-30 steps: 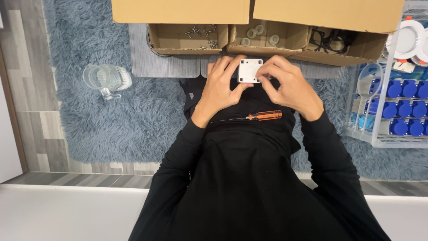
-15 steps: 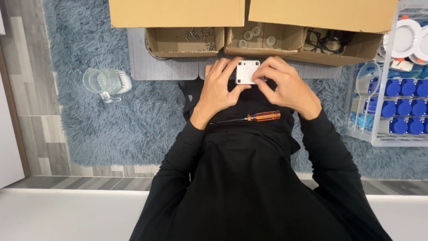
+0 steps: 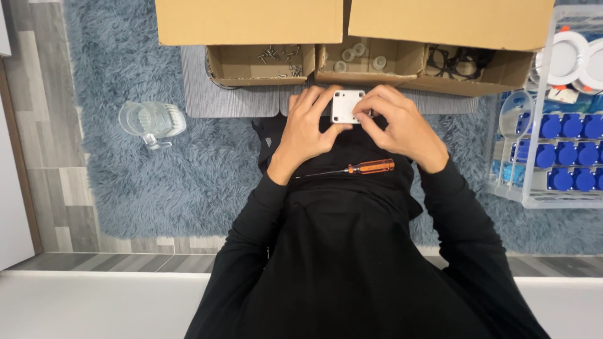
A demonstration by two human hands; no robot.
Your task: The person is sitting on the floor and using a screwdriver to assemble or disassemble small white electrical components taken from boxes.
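Both my hands hold a small white square plate (image 3: 347,105) above my lap. My left hand (image 3: 309,129) grips its left edge with fingers curled around it. Fingertips of my right hand (image 3: 399,125) pinch its right edge. An orange-handled screwdriver (image 3: 358,169) lies across my black-clothed lap just below both hands, its shaft pointing left.
A cardboard box (image 3: 352,37) with open flaps sits ahead; its compartments hold screws (image 3: 276,59), white rings (image 3: 359,55) and black parts (image 3: 457,63). A clear glass jug (image 3: 151,120) lies on the blue shaggy rug at left. At right stands a white rack (image 3: 553,157) of blue-capped items.
My hands and the white plate stay in nearly the same place; the fingers have shifted slightly on the plate's edges. The screwdriver has not moved.
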